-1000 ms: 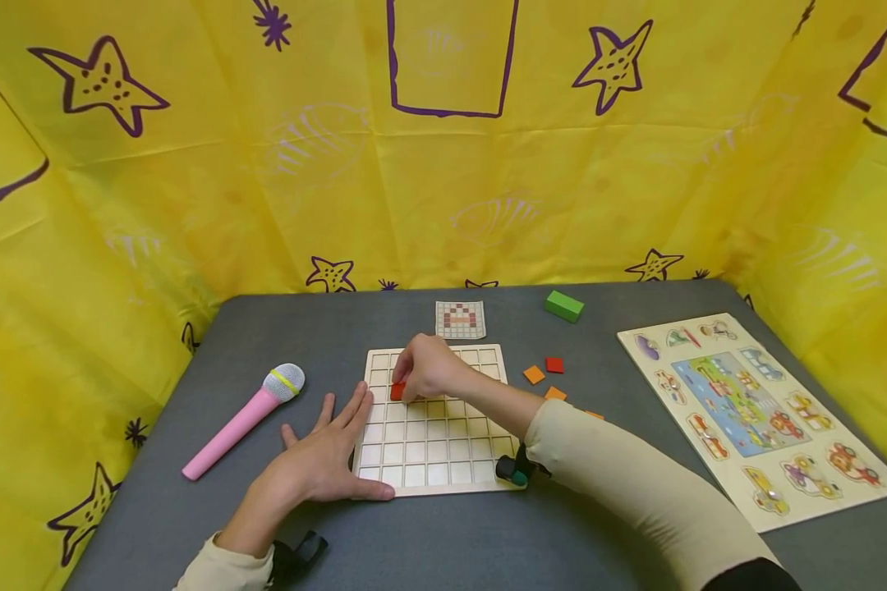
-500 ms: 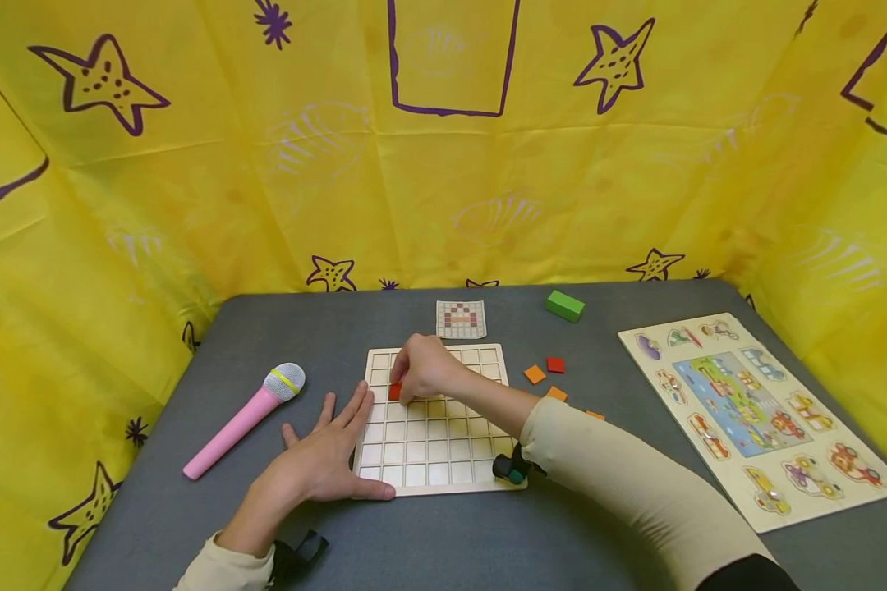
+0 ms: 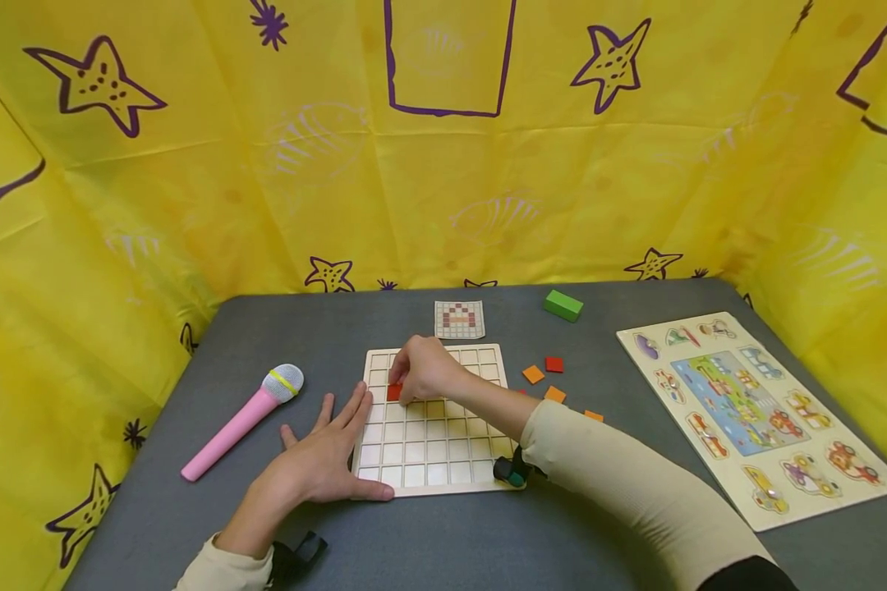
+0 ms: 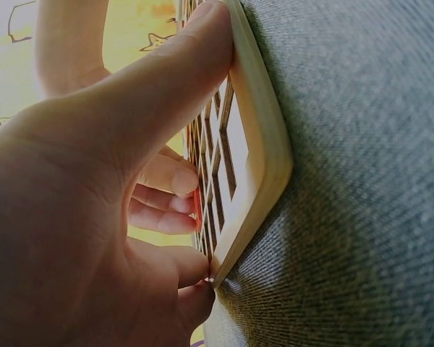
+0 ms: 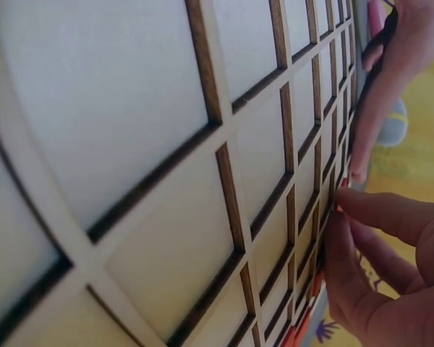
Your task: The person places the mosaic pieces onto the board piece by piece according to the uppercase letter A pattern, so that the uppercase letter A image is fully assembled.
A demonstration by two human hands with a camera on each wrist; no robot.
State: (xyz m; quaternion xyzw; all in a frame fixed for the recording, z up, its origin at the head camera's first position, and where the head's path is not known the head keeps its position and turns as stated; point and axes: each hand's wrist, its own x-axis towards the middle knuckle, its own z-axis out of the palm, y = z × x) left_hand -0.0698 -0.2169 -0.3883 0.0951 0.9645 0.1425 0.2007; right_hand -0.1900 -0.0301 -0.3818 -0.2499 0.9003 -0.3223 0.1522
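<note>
Grey table (image 3: 443,538), red tile (image 3: 394,393) touching right fingers (image 5: 385,215)

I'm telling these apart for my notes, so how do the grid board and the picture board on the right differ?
The grid board is divided into plain, pale squares, while the picture board carries colourful pictures. The grid board lies nearly straight-on; the picture board lies slanted. The left hand rests on the grid board's edge, but no hand touches the picture board. Both are flat, pale-bordered boards on the grey table.

The right hand (image 3: 430,369) and red tile (image 3: 394,392) have shifted slightly left.
</note>
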